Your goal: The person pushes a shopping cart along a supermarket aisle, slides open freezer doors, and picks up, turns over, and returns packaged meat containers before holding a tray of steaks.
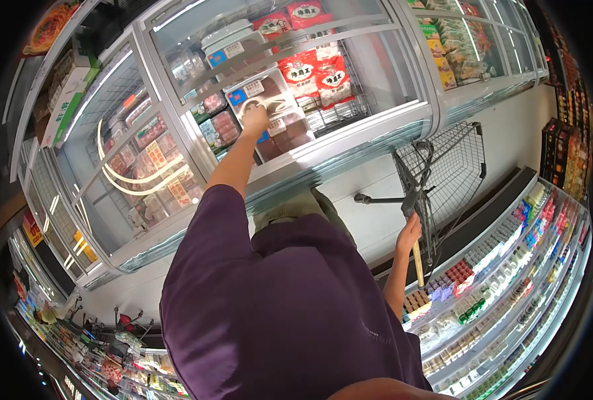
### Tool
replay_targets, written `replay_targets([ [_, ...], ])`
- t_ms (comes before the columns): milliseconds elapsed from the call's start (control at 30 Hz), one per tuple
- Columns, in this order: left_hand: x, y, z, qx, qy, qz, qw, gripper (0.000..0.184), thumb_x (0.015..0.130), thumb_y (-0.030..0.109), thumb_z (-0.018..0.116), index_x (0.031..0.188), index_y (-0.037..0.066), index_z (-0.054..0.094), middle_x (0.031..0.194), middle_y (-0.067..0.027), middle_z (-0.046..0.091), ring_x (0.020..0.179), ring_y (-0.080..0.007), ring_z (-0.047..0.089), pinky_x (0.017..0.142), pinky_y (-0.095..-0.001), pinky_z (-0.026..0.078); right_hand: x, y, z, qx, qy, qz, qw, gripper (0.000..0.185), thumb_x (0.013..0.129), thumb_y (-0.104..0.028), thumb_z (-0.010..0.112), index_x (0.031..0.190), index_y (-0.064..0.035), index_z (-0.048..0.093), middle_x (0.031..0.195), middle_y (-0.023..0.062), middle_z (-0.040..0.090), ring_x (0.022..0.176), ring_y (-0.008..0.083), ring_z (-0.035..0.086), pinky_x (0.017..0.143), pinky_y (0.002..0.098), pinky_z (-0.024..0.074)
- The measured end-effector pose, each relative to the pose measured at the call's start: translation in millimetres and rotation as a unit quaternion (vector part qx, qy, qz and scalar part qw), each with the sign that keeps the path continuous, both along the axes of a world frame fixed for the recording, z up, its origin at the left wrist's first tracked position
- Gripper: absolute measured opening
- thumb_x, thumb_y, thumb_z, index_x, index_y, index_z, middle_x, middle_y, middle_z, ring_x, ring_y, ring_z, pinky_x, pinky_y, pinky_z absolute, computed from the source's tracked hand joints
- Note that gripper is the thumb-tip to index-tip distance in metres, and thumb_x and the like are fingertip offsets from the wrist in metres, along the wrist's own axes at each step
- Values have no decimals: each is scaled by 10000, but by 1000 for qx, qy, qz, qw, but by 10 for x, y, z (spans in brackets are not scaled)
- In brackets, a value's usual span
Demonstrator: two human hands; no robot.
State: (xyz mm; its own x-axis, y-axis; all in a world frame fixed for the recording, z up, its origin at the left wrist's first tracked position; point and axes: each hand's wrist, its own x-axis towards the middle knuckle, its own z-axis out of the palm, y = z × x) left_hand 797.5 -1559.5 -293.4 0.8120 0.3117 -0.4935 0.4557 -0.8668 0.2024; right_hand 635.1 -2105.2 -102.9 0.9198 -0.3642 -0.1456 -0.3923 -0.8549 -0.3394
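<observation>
My left hand point(255, 120) reaches into an open chest freezer, over a clear-lidded tray of meat point(263, 93) with a blue and white label. Its fingers are at the tray's lid; whether they grip it is too small to tell. Beside that tray lie red and white packets point(301, 75), and packs of pink meat point(220, 130) sit on its other side. Low on the right, my right hand point(410, 233) is wrapped round the handle of a wire shopping cart point(460, 163).
Sliding glass lids and the metal freezer frame point(196, 143) surround the reaching arm. More freezers run left and right. A refrigerated shelf point(496, 267) with many small packages stands at the lower right, behind the cart. Other carts point(128, 321) are at the lower left.
</observation>
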Motion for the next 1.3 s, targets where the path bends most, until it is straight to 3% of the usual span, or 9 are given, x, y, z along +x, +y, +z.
replay_targets([
  [267,186,478,-361,104,-61,353,928,398,852,177,619,1190,-6,517,1256,-217,482,1172,-381,530,963,-456,469,-77,-70,-63,24,41,-29,998,437,1077,-339,339,1171,-19,622,1041,186,643,1039,385,555,942,465,368],
  [367,158,722,-615,-52,-73,423,902,580,823,260,684,1251,-72,477,1335,-277,467,1245,-438,480,1050,-474,413,-50,-18,-13,51,16,-30,998,444,1077,-346,337,1166,-11,614,1036,191,633,1020,391,546,936,461,360],
  [433,143,831,-793,-78,-93,448,886,765,791,338,734,1319,-114,415,1372,-322,459,1288,-463,450,1095,-469,377,-35,31,64,51,25,-34,998,447,1077,-346,342,1155,5,609,1012,200,626,975,398,538,922,459,362],
  [533,187,948,-865,-87,-212,415,881,699,808,333,720,1295,-101,468,1340,-317,499,1282,-451,466,1082,-473,390,-56,3,46,62,26,-51,996,448,1075,-340,349,1143,17,610,956,209,622,913,404,544,868,463,388],
  [567,235,1002,-907,-71,-229,378,894,667,796,486,708,1212,-25,602,1219,-281,617,1171,-423,581,1015,-478,445,-55,-15,29,63,16,-43,997,452,1075,-340,350,1133,25,610,944,214,621,895,407,546,845,464,395],
  [800,435,1332,-1388,32,-97,433,896,712,869,670,521,1230,69,644,1187,-207,657,1170,-368,605,1010,-458,459,-44,5,48,76,3,-47,996,494,1072,-358,362,1138,66,606,996,247,642,905,405,578,818,461,429],
  [833,489,1328,-1447,103,-100,433,890,672,846,617,623,1197,45,644,1245,-192,630,1132,-358,618,981,-466,480,-21,42,97,88,5,-55,995,498,1072,-364,362,1147,65,605,1005,249,643,909,404,578,826,459,430],
  [867,489,1372,-1484,28,-109,474,873,618,858,560,650,1198,44,634,1256,-182,619,1122,-351,620,970,-474,493,-4,70,126,100,7,-63,993,503,1071,-369,363,1157,65,604,1014,252,644,913,403,578,835,456,432],
  [1300,586,1517,-1029,-89,-172,551,812,525,879,456,670,1205,49,616,1256,-165,608,1110,-342,621,957,-485,512,37,90,106,97,-5,-67,993,468,1064,-332,379,1128,68,614,969,216,660,884,333,616,792,428,459],
])
